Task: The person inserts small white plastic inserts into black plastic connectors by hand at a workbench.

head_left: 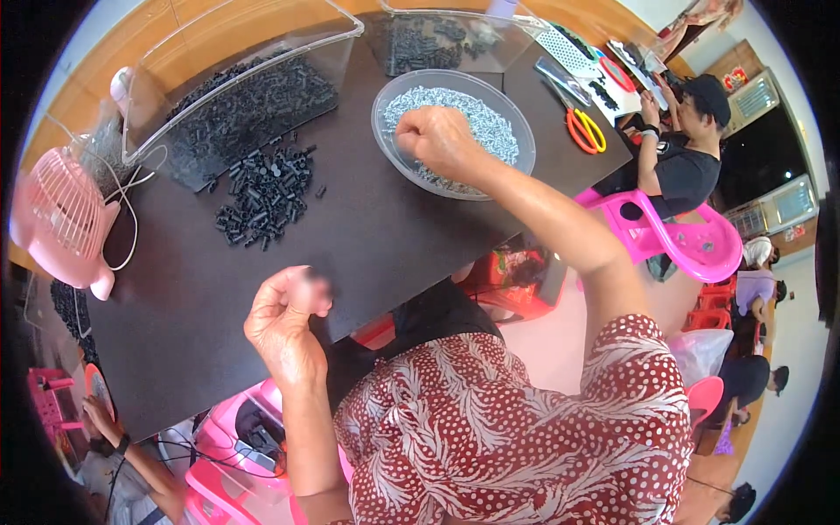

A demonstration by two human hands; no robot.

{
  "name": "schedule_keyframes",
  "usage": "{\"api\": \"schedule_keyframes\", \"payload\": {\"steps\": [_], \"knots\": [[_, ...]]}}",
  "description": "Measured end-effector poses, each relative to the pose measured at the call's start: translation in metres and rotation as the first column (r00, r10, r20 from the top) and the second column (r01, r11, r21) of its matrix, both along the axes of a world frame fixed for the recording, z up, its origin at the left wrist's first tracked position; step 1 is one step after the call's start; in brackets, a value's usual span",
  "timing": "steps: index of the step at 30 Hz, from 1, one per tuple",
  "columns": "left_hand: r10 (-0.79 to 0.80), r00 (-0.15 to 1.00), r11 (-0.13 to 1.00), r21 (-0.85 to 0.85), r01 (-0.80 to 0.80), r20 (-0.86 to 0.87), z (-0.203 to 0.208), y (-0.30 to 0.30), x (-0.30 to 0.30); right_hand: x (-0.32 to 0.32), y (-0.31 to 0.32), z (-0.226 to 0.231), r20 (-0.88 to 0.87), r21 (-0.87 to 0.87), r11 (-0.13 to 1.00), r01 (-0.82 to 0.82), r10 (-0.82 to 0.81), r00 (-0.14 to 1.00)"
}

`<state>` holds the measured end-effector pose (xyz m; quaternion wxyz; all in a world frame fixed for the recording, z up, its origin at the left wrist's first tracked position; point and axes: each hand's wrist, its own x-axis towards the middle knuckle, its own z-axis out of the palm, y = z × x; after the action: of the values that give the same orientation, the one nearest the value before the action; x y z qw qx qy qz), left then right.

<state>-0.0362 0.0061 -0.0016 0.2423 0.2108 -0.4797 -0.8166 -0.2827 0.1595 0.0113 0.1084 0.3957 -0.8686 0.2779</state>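
Note:
My right hand point(440, 143) is closed, its fingertips curled down over a clear round bowl point(382, 144) full of small silvery metal pieces point(481, 118). Whatever those fingers pinch is hidden. Close to the table's near edge, my left hand point(289, 328) is raised with thumb and fingers pressed together on a small black piece point(322, 273). Blur over the fingertips hides its exact shape. Farther from me on the dark table point(367, 236) lies a loose heap of short black cylindrical plastic parts point(262, 197).
A large clear bin point(254, 96) of black parts stands behind the heap, with a second bin point(420, 44) to its right. A pink fan point(66, 219) with a white cable is at left. Scissors point(584, 129) lie right of the bowl. A person point(687, 144) sits at right.

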Motion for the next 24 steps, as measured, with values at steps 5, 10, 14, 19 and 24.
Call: {"api": "schedule_keyframes", "payload": {"steps": [5,10,14,19,24], "knots": [[0.012,1.0,1.0,0.017,-0.012,0.01,0.001,-0.001,0.003,-0.011,-0.019,-0.017,-0.104,0.164,0.986,0.022,-0.005,0.995],[-0.005,1.0,0.999,0.031,0.006,-0.019,0.0,-0.003,0.003,-0.022,-0.018,-0.025,-0.234,0.26,0.965,0.018,0.045,0.971],[-0.03,0.998,0.996,0.081,0.034,-0.054,-0.002,-0.006,0.003,-0.004,-0.01,-0.001,-0.203,0.082,0.996,-0.023,0.039,0.978],[-0.021,0.998,0.995,0.101,0.027,-0.058,0.0,-0.007,0.007,0.082,-0.026,0.047,0.245,-0.198,0.934,-0.297,0.341,0.908],[-0.009,0.998,0.998,0.057,0.013,-0.068,0.001,-0.002,0.01,0.118,-0.043,0.055,0.386,-0.102,0.863,-0.496,0.493,0.78]]}}
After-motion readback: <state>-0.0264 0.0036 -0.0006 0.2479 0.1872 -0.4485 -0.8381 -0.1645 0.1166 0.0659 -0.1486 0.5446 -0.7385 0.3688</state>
